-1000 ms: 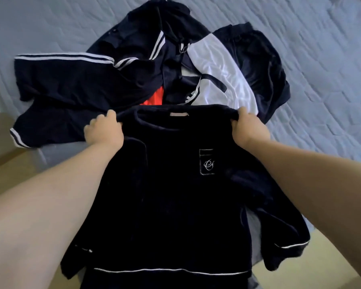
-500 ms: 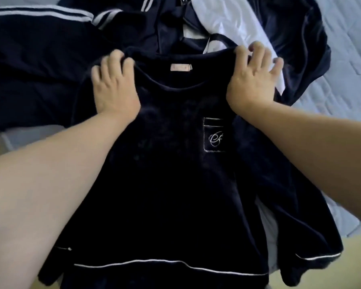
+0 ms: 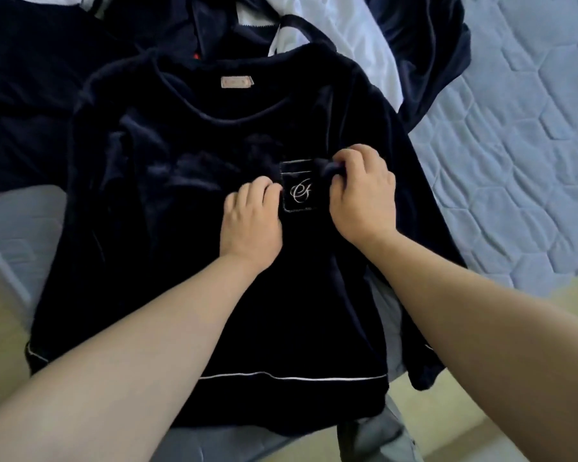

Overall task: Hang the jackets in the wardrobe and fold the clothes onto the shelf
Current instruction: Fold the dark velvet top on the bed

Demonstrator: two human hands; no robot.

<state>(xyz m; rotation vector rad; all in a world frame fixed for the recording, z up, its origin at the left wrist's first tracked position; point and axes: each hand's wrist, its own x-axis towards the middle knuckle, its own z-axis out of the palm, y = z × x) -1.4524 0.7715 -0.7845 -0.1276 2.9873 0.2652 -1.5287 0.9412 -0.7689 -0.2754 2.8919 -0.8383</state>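
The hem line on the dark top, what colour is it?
White: a thin line across the navy top, clearest in the head view.

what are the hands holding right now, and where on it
The right hand pinches the navy velvet top beside its chest pocket; the left hand rests curled against the pocket's other side.

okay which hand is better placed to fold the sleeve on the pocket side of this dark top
Right, probably. The right hand already pinches the top beside the pocket, nearest that sleeve; the left hand sits nearer the middle.
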